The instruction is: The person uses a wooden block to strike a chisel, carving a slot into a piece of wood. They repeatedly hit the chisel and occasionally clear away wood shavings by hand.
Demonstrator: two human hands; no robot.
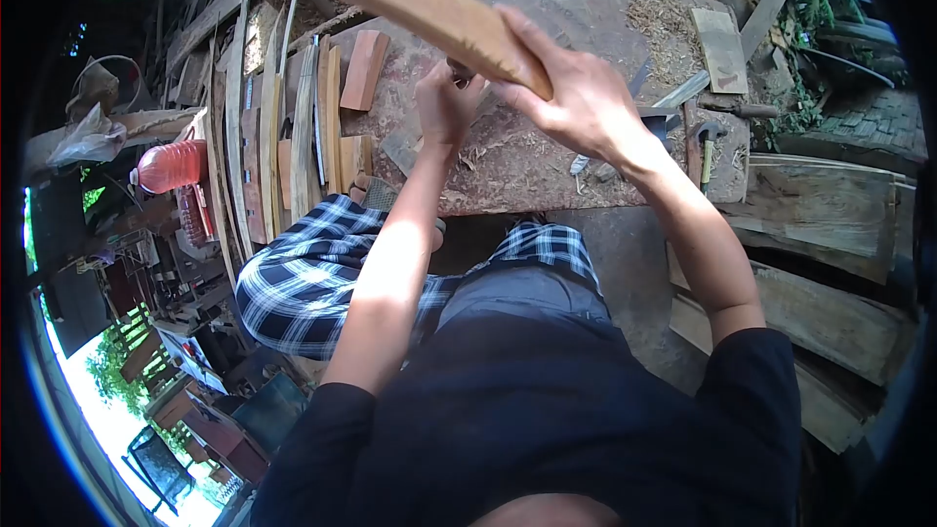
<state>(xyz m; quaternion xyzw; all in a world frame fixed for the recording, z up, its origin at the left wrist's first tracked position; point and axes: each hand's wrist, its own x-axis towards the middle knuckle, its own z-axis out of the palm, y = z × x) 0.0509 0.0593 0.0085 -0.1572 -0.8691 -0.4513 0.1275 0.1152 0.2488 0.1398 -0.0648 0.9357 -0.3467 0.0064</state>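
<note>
A thick wooden block [439, 20] slants across the upper middle, raised above the worktable [508, 181]. My right hand [576, 98] is wrapped round its lower right end, thumb below and fingers on top. Just under the block, my left hand [449, 102] has its fingers curled near a small dark thing; what it grips, if anything, is too small to make out. A reddish wooden block [365, 70] lies on the table to the left of my left hand.
Long boards [268, 137] stand along the table's left side, beside a red bottle [171, 168]. A hammer [708, 151] and a flat board [719, 51] lie at the right. Wood shavings [664, 34] cover parts of the table. Planks [820, 205] are stacked beyond its right edge.
</note>
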